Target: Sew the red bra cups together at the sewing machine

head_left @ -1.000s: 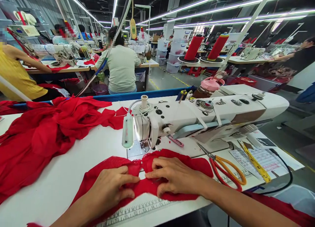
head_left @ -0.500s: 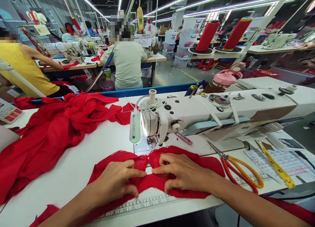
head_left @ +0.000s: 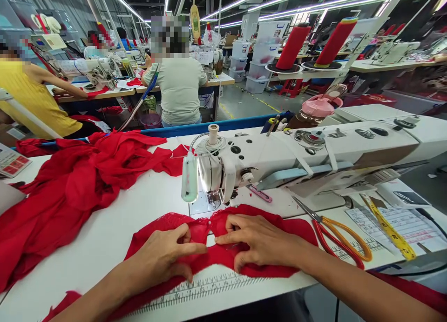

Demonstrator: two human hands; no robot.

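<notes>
A red fabric piece with a lacy upper edge (head_left: pixel 167 219) lies on the table in front of the sewing machine (head_left: pixel 209 173). My left hand (head_left: pixel 164 252) rests on its left part, thumb and forefinger spread apart, the other fingers bent. On the right part lies my right hand (head_left: pixel 258 240), its forefinger pointing left and its thumb held away below. Between the two forefingertips a small gap shows the white tabletop. Just above that gap, the two lacy edges meet below the needle area. Cloth under both palms is hidden.
A heap of red cloth (head_left: pixel 80 182) covers the table's left side. Open-bladed scissors (head_left: pixel 335 233) lie right of my right hand, near a yellow tape measure (head_left: pixel 387 226) and papers. Pink-handled snips (head_left: pixel 260 193) lie beneath the machine arm. A printed ruler (head_left: pixel 202 287) runs along the front edge.
My left thumb and forefinger have spread slightly further apart. The right hand and the fabric look nearly the same; the whole view has shifted a little.
</notes>
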